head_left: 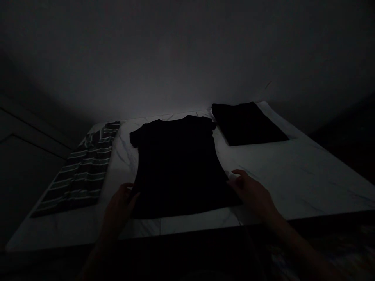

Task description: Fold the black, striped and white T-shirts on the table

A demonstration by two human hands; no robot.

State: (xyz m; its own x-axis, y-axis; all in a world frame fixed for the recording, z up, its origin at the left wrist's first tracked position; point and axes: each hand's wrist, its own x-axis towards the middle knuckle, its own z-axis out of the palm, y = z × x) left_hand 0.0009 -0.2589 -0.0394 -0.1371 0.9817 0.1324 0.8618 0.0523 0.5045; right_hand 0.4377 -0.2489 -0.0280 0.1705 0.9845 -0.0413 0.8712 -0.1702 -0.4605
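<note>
A black T-shirt (pixel 178 168) lies spread flat on the white marbled tabletop (pixel 293 175), its neck toward the wall and its hem toward me. At the shirt's lower left edge, my left hand (pixel 121 201) pinches the cloth between thumb and fingers. My right hand (pixel 252 191) grips the lower right side edge in the same way, thumb and forefinger closed on it. The picture is very dark, so the fine detail of the fingertips and the cloth is hard to make out.
Left of the shirt lies a dark garment with light stripes (pixel 84 168). A folded black garment (pixel 249 123) rests at the back right. Behind the table rises a grey wall (pixel 175 58). The table's front edge runs just below the shirt's hem.
</note>
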